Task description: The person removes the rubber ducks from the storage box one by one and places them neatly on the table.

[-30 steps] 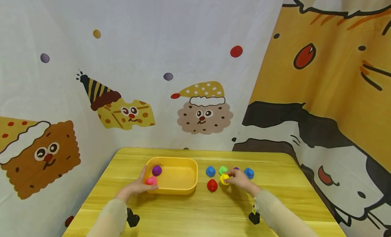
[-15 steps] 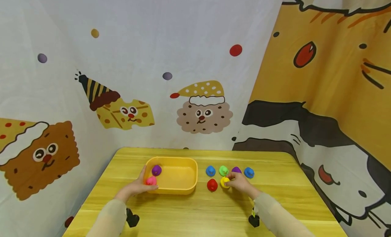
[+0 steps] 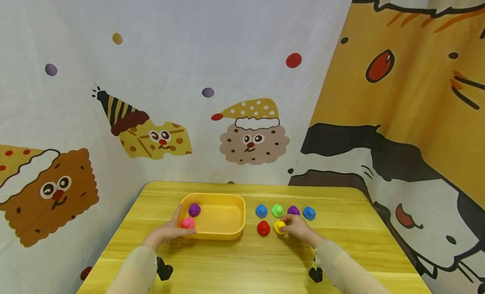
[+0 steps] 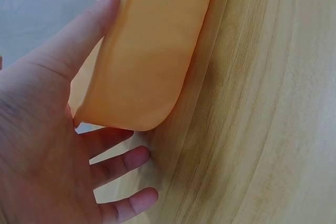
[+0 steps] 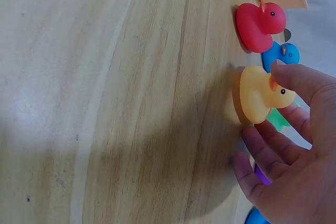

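My left hand [image 3: 168, 233] rests at the left front corner of a yellow plastic bin [image 3: 227, 236], its thumb along the front rim and its fingers spread by the left end. In the left wrist view those fingers look mostly straight against the bin wall [image 4: 152, 61]. Inside the bin lie a purple rubber duck [image 3: 194, 209] and a pink rubber duck [image 3: 187, 223]. With thumb and fingers my right hand [image 3: 299, 228] pinches a yellow rubber duck [image 5: 254, 95] by its head, low at the table. A red rubber duck [image 3: 263, 228] sits just left of it.
Behind the yellow duck stands a row: a blue duck [image 3: 261, 210], a green duck [image 3: 278, 210], a purple duck [image 3: 293, 210] and another blue duck [image 3: 309, 213]. The wooden table [image 3: 242, 268] ends at a printed cloth wall [image 3: 250, 176].
The yellow duck has shifted slightly toward me and turned more upright under my right hand, which moved a little and uncovered the purple duck behind. My left hand has stayed at the bin.
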`<state>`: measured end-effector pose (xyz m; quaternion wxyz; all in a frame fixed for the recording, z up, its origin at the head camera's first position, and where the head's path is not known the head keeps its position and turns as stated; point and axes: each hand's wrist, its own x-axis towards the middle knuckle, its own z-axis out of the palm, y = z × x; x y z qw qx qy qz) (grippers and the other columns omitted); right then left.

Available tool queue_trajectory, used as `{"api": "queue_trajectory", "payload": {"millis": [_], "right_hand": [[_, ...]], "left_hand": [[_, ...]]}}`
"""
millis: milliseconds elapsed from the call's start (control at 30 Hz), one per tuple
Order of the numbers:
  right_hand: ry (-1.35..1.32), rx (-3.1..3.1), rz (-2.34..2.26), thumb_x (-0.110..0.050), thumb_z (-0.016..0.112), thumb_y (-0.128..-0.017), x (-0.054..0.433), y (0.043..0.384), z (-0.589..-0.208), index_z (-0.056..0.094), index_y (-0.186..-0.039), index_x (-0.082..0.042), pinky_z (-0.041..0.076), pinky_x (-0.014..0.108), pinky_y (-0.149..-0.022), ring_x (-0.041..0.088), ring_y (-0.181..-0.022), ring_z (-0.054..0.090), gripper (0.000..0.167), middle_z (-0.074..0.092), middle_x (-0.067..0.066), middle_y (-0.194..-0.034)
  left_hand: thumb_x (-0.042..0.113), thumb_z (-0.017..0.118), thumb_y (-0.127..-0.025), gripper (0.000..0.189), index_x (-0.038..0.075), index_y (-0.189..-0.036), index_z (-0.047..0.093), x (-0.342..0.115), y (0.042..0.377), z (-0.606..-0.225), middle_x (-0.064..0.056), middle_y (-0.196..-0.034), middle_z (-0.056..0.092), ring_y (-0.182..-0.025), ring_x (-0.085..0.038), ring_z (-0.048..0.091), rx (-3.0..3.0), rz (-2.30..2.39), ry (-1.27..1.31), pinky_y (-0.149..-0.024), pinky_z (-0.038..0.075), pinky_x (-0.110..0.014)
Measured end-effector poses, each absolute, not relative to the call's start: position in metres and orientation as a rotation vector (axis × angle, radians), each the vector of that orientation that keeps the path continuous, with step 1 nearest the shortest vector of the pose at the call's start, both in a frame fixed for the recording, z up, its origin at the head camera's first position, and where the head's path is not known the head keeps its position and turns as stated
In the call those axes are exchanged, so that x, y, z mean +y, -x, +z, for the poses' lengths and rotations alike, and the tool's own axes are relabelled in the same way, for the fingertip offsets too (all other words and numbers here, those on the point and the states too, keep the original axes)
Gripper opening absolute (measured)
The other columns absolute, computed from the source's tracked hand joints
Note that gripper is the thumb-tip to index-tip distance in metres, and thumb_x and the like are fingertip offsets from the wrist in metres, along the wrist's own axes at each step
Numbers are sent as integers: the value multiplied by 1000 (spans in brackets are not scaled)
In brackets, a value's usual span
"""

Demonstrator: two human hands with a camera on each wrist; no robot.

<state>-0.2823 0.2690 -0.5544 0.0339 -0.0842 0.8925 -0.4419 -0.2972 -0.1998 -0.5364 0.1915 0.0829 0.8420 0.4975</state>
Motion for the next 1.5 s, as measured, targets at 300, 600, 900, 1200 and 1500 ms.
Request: {"api": "queue_trajectory", "payload": {"millis": [300, 600, 900, 1200, 1500], "right_hand": [[253, 2776, -1299, -9, 79, -76, 267, 284, -552, 66, -96, 1, 51, 33, -77, 23, -92, 62, 26, 66, 6, -95], [246, 2813, -1283, -10, 77, -80, 256, 292, -535, 67, -103, 4, 54, 37, -73, 28, -93, 62, 29, 65, 16, -106], [315, 2762, -1255, -22, 73, -86, 222, 307, -495, 68, -112, -6, 52, 37, -75, 20, -89, 60, 32, 63, 15, -117], [426, 2715, -1269, -18, 72, -86, 175, 326, -475, 67, -113, -4, 52, 38, -81, 22, -93, 60, 31, 63, 10, -115], [492, 2682, -1293, -21, 74, -86, 133, 337, -485, 68, -113, -5, 51, 40, -84, 24, -101, 59, 32, 65, 13, -114]], "left_hand": [[27, 80, -81, 126, 3, -149, -23, -202, 297, -534, -38, -152, -9, -137, -57, 9, 2382, 1390, -218, -110, 13, -64], [28, 80, -81, 126, 3, -149, -23, -203, 296, -530, -38, -152, -8, -137, -58, 8, 2380, 1389, -207, -110, 12, -65], [31, 79, -81, 125, 3, -149, -23, -206, 297, -529, -39, -151, -6, -135, -60, 10, 2411, 1371, -232, -108, 12, -67], [42, 80, -77, 130, 3, -150, -20, -206, 294, -532, -40, -151, -4, -135, -59, 11, 2449, 1358, -248, -109, 10, -65], [37, 81, -78, 128, 1, -150, -18, -200, 292, -536, -39, -152, -2, -136, -58, 14, 2465, 1356, -261, -110, 13, -64]]}}
